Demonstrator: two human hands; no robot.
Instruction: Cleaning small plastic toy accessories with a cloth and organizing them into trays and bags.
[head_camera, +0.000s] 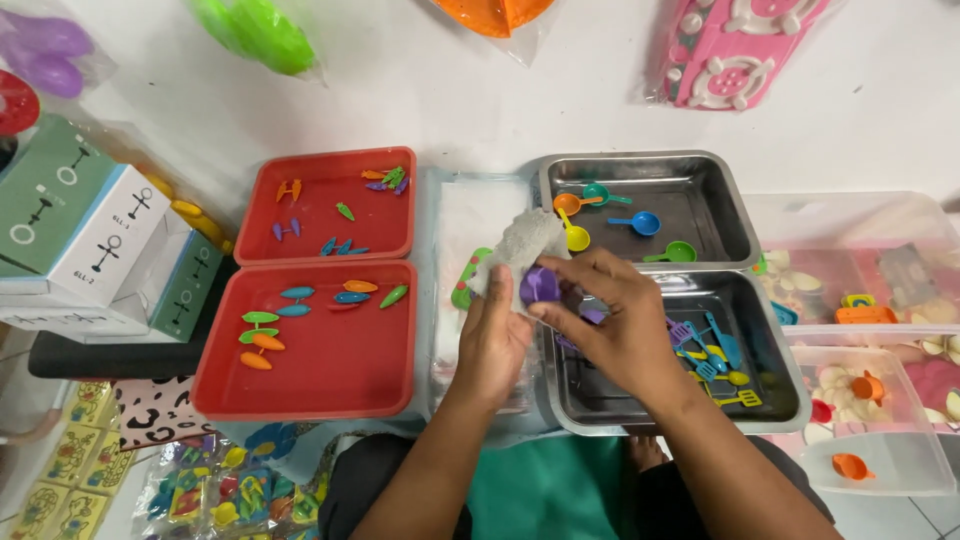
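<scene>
My right hand (610, 315) pinches a small purple scoop (540, 286) between thumb and fingers, its bowl facing up toward me; its handle is hidden under my fingers, so I cannot tell its long axis. My left hand (492, 340) grips a grey cloth (520, 245) that rises from my fingers up and to the right, lying just behind the scoop. Both forearms come in from the bottom edge and meet over the gap between the trays, the right wrist crossing the nearer of two steel trays. That near steel tray (780, 400) holds a tangle of blue, yellow and purple toy utensils, too crowded to count. The far steel tray (730, 210) holds five scoops: one orange, one teal, one yellow, one blue, one green, their handles pointing in mixed directions. To my left sit two red trays; the near red tray (330, 380) carries about eight small leaf-shaped pieces, and the far red tray (320, 220) carries roughly ten more scattered pieces. Clear plastic bins (880, 440) stand at my right.
</scene>
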